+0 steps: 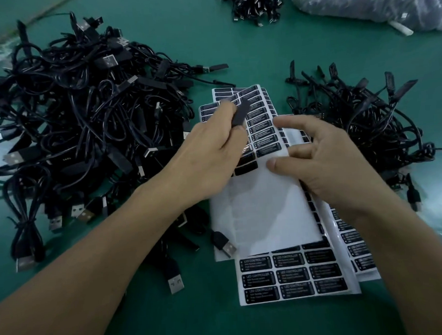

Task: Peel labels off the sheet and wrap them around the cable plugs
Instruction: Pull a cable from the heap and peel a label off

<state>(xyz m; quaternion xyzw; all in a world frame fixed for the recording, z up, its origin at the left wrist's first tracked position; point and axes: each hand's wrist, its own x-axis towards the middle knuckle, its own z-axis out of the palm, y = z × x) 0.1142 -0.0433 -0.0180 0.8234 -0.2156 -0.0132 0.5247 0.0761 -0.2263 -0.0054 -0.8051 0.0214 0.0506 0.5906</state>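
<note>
My left hand (211, 152) grips a black cable plug (240, 114) above the label sheets, fingers curled round its lower end. My right hand (321, 160) rests on the top label sheet (265, 211), thumb pressing the white backing near the remaining black labels (264, 137); its fingers are loosely bent and hold nothing. More label sheets (290, 278) lie stacked underneath, printed with rows of black labels.
A big tangle of black USB cables (86, 117) fills the left of the green table (235, 45). Another cable heap (359, 118) lies at right. A small bundle (253, 3) and a plastic bag (372, 1) sit at the back.
</note>
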